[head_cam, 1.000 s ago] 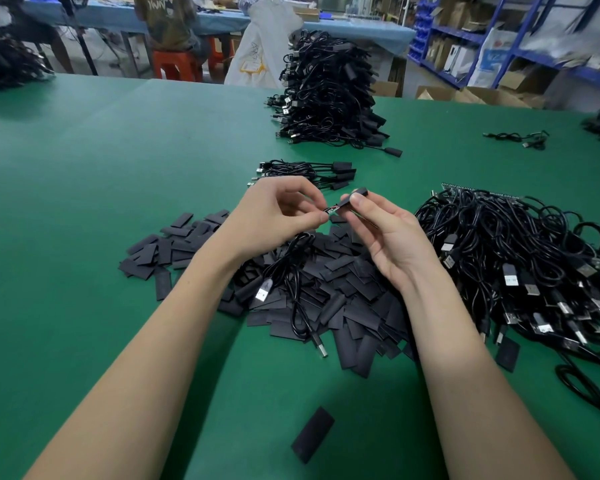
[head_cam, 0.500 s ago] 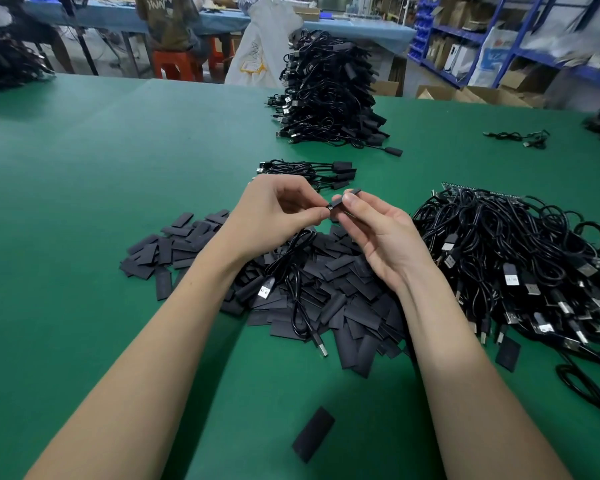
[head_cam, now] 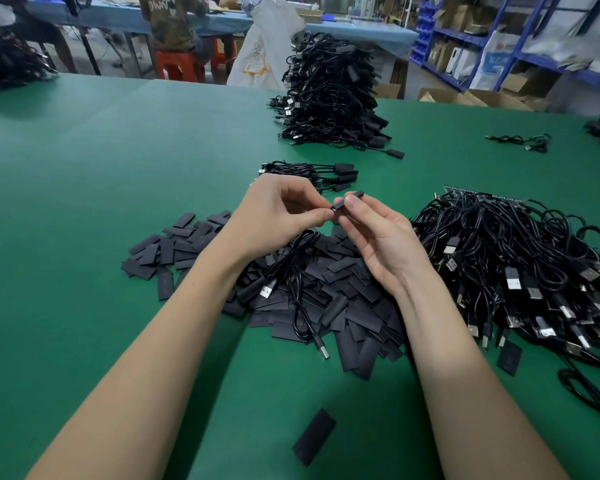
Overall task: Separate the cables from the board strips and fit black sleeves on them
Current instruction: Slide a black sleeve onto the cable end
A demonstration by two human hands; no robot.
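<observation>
A smooth green mat covers the table (head_cam: 84,188), matte and faintly creased. Taking the heap of flat black sleeves (head_cam: 343,292) at the middle as landmark: the sleeves are thin matte rectangles, lying loose and overlapping. To the right of the heap, touching its edge, sprawls a big tangle of glossy black cables (head_cam: 520,265) with metal USB plugs, some bearing small white labels too small to read; a toothed green board strip (head_cam: 478,194) shows at its far edge. Beyond the heap stands a tall stack of finished cables (head_cam: 326,95), and between that stack and the heap lies a small bundle of sleeved cables (head_cam: 312,173). Behind the table a seated person's shirt (head_cam: 167,15) carries pale letters that seem to read "OWN", only partly legible.

Above the heap, the left hand (head_cam: 278,216) pinches a cable end between thumb and curled fingers, while the right hand (head_cam: 385,237) grips a black sleeve (head_cam: 349,200) between thumb and forefinger, its tube tilted up and away. The two meet at the fingertips. That black cable (head_cam: 291,258) trails down across the heap to a silver plug (head_cam: 323,351). A single loose sleeve (head_cam: 314,436) lies nearer than the heap.
</observation>
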